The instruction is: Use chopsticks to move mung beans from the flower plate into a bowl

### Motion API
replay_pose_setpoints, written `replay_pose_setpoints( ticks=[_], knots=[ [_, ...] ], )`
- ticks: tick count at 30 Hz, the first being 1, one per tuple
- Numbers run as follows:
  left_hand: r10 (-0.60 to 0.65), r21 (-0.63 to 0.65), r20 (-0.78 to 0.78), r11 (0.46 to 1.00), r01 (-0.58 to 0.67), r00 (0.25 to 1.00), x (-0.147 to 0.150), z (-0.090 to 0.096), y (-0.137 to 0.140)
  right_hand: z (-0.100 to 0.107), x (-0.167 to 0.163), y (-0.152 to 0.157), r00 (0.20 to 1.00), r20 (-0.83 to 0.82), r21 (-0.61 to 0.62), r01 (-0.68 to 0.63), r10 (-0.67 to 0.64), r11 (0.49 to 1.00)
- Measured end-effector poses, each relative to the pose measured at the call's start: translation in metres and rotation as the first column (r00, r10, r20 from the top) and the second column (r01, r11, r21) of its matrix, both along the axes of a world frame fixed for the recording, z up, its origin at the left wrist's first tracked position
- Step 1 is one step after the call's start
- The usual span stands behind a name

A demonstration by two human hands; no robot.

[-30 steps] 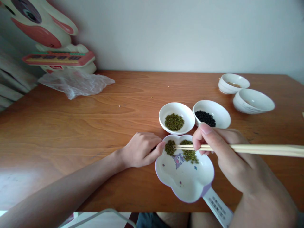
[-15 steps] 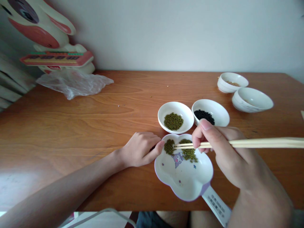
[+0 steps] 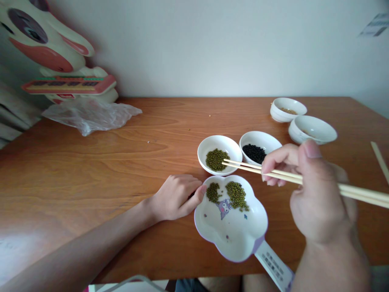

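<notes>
My right hand [image 3: 322, 190] is closed around a pair of pale wooden chopsticks [image 3: 282, 175]. Their tips reach over a white bowl [image 3: 234, 148] of green mung beans [image 3: 217, 159]; whether a bean sits between them is too small to tell. In front of that bowl lies a flower-shaped dish [image 3: 234, 239] with a purple rim, cartoon print and labelled handle. Two clusters of mung beans [image 3: 236, 194] are at its far side. My left hand [image 3: 179, 197] rests on the table with curled fingers, thumb and fingertips at the dish's left rim.
A white bowl of black beans [image 3: 254, 153] stands right of the mung bean bowl. Two more white bowls [image 3: 313, 129] are farther back right. A stick [image 3: 379, 162] lies at the right. A plastic bag [image 3: 94, 117] and a toy keyboard [image 3: 69, 85] are at the back left.
My right hand has moved the chopsticks from the beans in the flower-shaped dish up to the mung bean bowl. My left hand stays at the dish's rim. The view has shifted slightly.
</notes>
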State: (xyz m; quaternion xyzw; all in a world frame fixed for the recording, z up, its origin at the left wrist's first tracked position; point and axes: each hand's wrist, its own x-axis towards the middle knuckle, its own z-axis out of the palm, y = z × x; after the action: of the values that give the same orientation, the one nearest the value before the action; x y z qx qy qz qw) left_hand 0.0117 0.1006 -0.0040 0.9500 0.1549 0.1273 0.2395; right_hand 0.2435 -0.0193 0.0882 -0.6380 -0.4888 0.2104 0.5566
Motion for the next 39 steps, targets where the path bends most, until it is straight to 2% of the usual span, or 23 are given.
replay_pose_setpoints(
  ticks=[4, 10, 19, 23, 26, 33, 39],
  knots=[
    [-0.004, -0.009, -0.004, 1.0, 0.004, 1.0, 0.0, 0.0, 0.0, 0.0, 0.004, -0.004, 0.999, 0.017, -0.054, -0.046, 0.047, 0.997],
    [-0.014, -0.016, 0.002, 1.0, 0.014, 1.0, -0.001, -0.002, 0.001, 0.008, 0.003, -0.017, 0.972, 0.103, -0.197, -0.188, 0.211, 0.962],
    [-0.024, -0.05, -0.001, 0.998, 0.024, 1.0, -0.001, -0.002, 0.002, 0.013, -0.003, -0.023, 0.975, 0.157, -0.166, -0.13, 0.156, 0.978],
    [-0.025, -0.049, 0.002, 0.998, 0.025, 1.0, -0.001, -0.002, 0.001, 0.006, 0.002, -0.018, 0.952, 0.178, -0.279, -0.194, 0.249, 0.941],
    [-0.022, -0.042, -0.003, 0.999, 0.021, 1.0, -0.002, -0.002, 0.001, 0.001, 0.004, -0.014, 0.952, 0.162, -0.331, -0.197, 0.261, 0.923],
    [-0.03, -0.037, 0.006, 0.999, 0.03, 1.0, -0.001, -0.002, 0.002, -0.002, 0.004, -0.009, 0.946, 0.154, -0.377, -0.21, 0.285, 0.902],
    [-0.024, -0.037, -0.004, 0.999, 0.024, 1.0, 0.0, -0.002, 0.002, 0.004, -0.001, -0.017, 0.94, 0.212, -0.347, -0.182, 0.266, 0.92]
  ],
)
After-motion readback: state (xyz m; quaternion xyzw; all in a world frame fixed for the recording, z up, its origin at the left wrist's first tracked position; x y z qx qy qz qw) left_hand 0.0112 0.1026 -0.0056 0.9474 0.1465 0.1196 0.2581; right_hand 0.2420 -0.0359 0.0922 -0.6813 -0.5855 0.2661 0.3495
